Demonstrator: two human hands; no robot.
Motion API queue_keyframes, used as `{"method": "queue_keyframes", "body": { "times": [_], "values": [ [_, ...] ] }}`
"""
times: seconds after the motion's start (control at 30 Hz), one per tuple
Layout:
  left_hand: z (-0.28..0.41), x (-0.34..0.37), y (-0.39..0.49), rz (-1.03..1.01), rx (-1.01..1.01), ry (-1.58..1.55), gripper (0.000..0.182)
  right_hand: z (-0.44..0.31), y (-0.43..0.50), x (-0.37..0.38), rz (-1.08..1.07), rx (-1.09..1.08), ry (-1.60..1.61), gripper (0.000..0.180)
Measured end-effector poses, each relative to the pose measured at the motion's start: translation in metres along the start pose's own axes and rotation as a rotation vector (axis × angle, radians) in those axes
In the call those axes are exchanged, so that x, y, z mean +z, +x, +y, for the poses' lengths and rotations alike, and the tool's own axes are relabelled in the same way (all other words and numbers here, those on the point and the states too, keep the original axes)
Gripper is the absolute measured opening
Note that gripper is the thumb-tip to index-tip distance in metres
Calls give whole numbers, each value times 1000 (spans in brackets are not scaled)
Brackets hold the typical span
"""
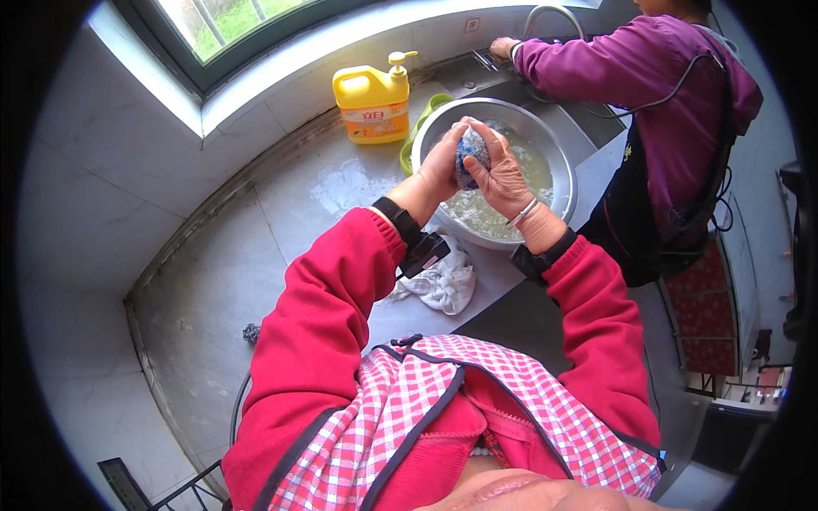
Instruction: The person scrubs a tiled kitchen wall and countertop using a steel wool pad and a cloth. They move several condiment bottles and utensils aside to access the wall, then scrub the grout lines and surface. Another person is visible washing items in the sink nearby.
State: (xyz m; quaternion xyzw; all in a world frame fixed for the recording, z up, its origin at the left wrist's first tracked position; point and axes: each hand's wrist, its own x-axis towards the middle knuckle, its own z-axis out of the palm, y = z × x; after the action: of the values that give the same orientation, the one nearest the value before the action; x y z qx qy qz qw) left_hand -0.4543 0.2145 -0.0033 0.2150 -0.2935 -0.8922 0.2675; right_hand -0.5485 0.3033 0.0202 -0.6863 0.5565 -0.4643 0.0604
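Note:
Both of my hands are closed around a blue and whitish scrubbing pad [471, 153], held over a round metal basin [571, 185]. My left hand [441, 163] grips the pad from its left side. My right hand [500, 172], with a bracelet at the wrist, presses it from the right, thumb across its front. Cloudy, foamy water [486, 217] fills part of the basin below my hands. Something dark, hard to make out, lies in the water at the back. A crumpled white cloth [447, 281] lies on the counter just in front of the basin.
A yellow pump jug of dish soap [372, 105] stands left of the basin, beside a green plastic item [407, 153]. A person in a purple jacket [671, 96] reaches towards the sink and faucet [555, 9] at right. A dark scourer [251, 333] lies on the counter [223, 268].

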Motion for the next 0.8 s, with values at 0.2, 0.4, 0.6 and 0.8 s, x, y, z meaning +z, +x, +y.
{"method": "queue_keyframes", "body": {
  "times": [0.2,0.4,0.6,0.8],
  "values": [
    [-10,6,28,429,549,710,22,20,10,18,162,487,-23,40],
    [-2,22,20,524,677,1189,34,22,27,12,246,876,357,42],
    [10,36,7,442,854,1285,31,9,33,-2,136,1065,650,37],
    [18,37,3,301,972,1452,26,5,33,-9,60,1099,762,31]
  ]
}}
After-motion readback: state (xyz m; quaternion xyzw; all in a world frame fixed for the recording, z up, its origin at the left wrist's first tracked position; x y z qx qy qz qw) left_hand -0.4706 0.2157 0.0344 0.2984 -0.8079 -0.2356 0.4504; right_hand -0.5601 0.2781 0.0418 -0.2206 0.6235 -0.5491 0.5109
